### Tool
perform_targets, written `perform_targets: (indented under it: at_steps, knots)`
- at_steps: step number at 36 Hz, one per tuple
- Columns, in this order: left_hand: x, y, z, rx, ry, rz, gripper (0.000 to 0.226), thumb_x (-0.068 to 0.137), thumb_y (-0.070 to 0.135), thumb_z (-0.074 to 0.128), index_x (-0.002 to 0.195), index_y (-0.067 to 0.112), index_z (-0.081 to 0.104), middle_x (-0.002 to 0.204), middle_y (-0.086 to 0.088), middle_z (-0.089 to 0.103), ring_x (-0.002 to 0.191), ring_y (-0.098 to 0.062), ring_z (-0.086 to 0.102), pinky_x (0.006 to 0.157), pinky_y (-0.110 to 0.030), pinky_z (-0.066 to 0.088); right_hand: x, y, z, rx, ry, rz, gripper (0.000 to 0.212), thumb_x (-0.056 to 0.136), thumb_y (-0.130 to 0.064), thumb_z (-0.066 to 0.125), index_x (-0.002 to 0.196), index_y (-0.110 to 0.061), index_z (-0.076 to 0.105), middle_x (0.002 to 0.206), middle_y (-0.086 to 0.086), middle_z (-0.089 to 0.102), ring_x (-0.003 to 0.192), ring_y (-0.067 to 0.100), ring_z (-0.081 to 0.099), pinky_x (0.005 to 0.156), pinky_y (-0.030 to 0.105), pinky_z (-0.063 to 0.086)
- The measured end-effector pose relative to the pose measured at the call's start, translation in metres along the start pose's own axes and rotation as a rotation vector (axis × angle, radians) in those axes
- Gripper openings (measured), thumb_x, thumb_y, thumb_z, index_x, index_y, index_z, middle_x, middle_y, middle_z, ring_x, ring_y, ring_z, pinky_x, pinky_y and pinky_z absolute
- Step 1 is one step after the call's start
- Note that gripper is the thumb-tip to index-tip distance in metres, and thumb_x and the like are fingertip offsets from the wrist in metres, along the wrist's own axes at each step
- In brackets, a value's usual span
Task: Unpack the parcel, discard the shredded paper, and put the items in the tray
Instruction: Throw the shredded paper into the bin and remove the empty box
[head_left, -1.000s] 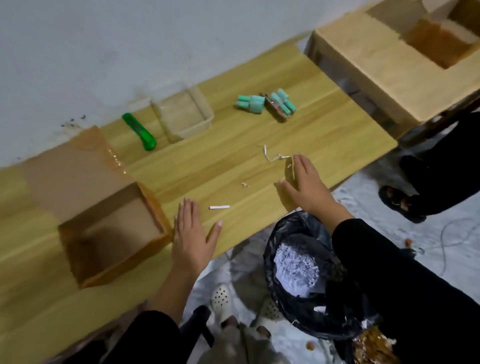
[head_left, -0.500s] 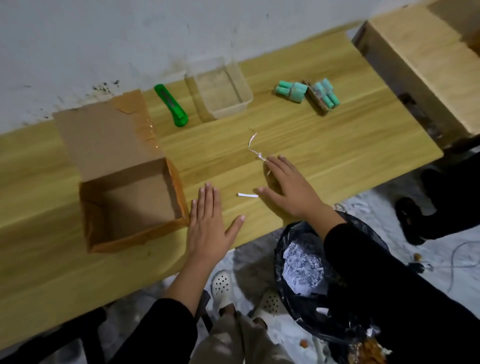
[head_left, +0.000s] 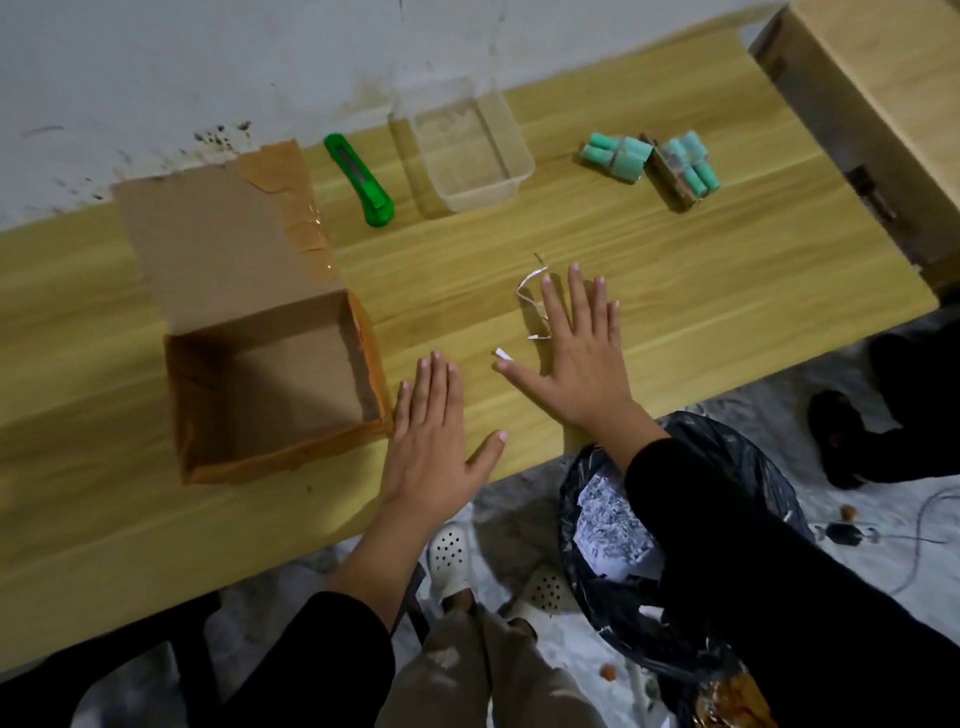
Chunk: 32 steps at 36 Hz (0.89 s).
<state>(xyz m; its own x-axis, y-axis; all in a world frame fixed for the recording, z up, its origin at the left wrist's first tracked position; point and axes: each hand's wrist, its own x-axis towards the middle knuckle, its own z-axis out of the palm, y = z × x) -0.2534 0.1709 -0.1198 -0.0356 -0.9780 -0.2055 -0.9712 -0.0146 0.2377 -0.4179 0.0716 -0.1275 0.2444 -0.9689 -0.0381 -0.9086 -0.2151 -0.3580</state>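
Note:
An open brown cardboard box (head_left: 270, 384) stands on the wooden table (head_left: 701, 291), its inside bare and its flap lying back. My left hand (head_left: 436, 436) lies flat on the table, fingers together, right beside the box's near corner. My right hand (head_left: 576, 353) lies flat with fingers spread, next to a few white paper shreds (head_left: 532, 296). A clear plastic tray (head_left: 467, 150) stands near the wall. Two packs of teal cylinders (head_left: 649, 161) lie to the tray's right.
A green utility knife (head_left: 358, 182) lies between box and tray. A black bin bag (head_left: 623, 519) holding shredded paper stands on the floor below my right arm. A wooden cabinet (head_left: 872, 104) is at the far right. Someone's dark shoe (head_left: 836, 436) is on the floor.
My right hand has flattened and spread its fingers over the table beside the shreds. My left hand stays flat by the box. The camera view has shifted left and downward.

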Motion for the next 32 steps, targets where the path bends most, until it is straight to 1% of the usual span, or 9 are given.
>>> perform_targets:
  at_steps: [5,8,11,13,16,20,24,28,32]
  knots:
    - [0.000,-0.001,-0.001,-0.033,0.010,-0.006,0.091,0.082,0.069,0.013,0.148,0.008,-0.003,0.157,-0.007,-0.012,0.143,-0.017,-0.018,0.118,-0.037,-0.009,0.029,-0.003,0.002,-0.031,-0.019,-0.111,0.095,0.074,-0.077,0.040,0.147,-0.031,0.001,0.159,0.005,-0.004,0.145,0.034,-0.006,0.116,0.052,0.000]
    - [-0.001,-0.002,0.000,-0.030,0.012,-0.001,0.090,0.083,0.069,0.014,0.148,0.008,-0.004,0.157,-0.007,-0.013,0.143,-0.016,-0.019,0.117,-0.036,-0.010,0.043,-0.006,0.003,-0.055,-0.063,-0.193,0.084,0.077,-0.074,0.032,0.147,-0.032,0.009,0.159,0.002,0.005,0.146,0.027,0.002,0.117,0.050,0.002]
    - [-0.001,-0.002,0.000,-0.039,0.022,0.003,0.090,0.084,0.068,0.016,0.148,0.008,-0.003,0.156,-0.006,-0.013,0.143,-0.016,-0.019,0.116,-0.034,-0.013,0.048,-0.006,0.004,-0.054,-0.092,-0.290,0.068,0.085,-0.064,0.026,0.144,-0.031,0.027,0.156,0.001,0.021,0.145,0.025,0.014,0.116,0.046,0.012]
    - [-0.001,-0.001,0.000,-0.041,0.019,0.002,0.090,0.085,0.068,0.017,0.148,0.008,-0.004,0.156,-0.006,-0.013,0.143,-0.016,-0.019,0.116,-0.033,-0.013,0.046,-0.004,0.003,0.022,-0.075,-0.347,0.056,0.090,-0.053,0.032,0.138,-0.025,0.042,0.150,0.005,0.037,0.139,0.028,0.029,0.112,0.044,0.025]
    - [-0.001,0.000,-0.001,-0.034,0.009,-0.010,0.090,0.083,0.070,0.014,0.148,0.010,-0.006,0.156,-0.005,-0.015,0.142,-0.015,-0.020,0.116,-0.032,-0.013,0.035,-0.001,0.004,0.204,-0.007,-0.404,0.038,0.092,-0.030,0.046,0.121,-0.012,0.061,0.130,0.011,0.057,0.117,0.032,0.051,0.100,0.038,0.040]
    - [0.000,0.001,0.000,-0.038,0.013,-0.029,0.095,0.079,0.075,0.007,0.148,0.011,-0.005,0.156,-0.002,-0.016,0.142,-0.013,-0.019,0.115,-0.031,-0.014,0.006,0.005,0.005,0.363,0.066,-0.344,0.026,0.088,-0.013,0.054,0.106,-0.005,0.069,0.115,0.012,0.068,0.105,0.029,0.060,0.094,0.026,0.042]
    - [0.002,0.004,0.002,-0.027,0.031,-0.052,0.094,0.080,0.073,0.010,0.149,0.010,0.000,0.157,-0.004,-0.009,0.141,-0.011,-0.017,0.115,-0.032,-0.013,-0.019,0.014,-0.002,0.480,0.121,-0.260,0.025,0.086,-0.015,0.055,0.102,-0.005,0.071,0.110,0.011,0.070,0.106,0.022,0.062,0.095,0.027,0.046]
    - [0.005,0.017,0.004,-0.045,0.060,-0.118,0.091,0.080,0.068,0.010,0.148,0.009,0.003,0.158,-0.006,-0.005,0.144,-0.014,-0.012,0.116,-0.034,-0.011,-0.038,0.026,-0.010,0.563,0.115,-0.195,0.027,0.081,0.004,0.058,0.103,-0.004,0.071,0.111,0.012,0.069,0.108,0.016,0.060,0.100,0.025,0.045]
    - [0.012,0.039,0.005,-0.096,0.060,-0.154,0.082,0.086,0.061,0.014,0.148,0.008,0.005,0.158,-0.009,-0.004,0.145,-0.019,-0.009,0.116,-0.037,-0.011,-0.067,0.044,-0.019,0.603,0.092,-0.116,0.028,0.081,0.004,0.058,0.104,-0.006,0.071,0.113,0.008,0.069,0.110,0.014,0.060,0.101,0.021,0.044]
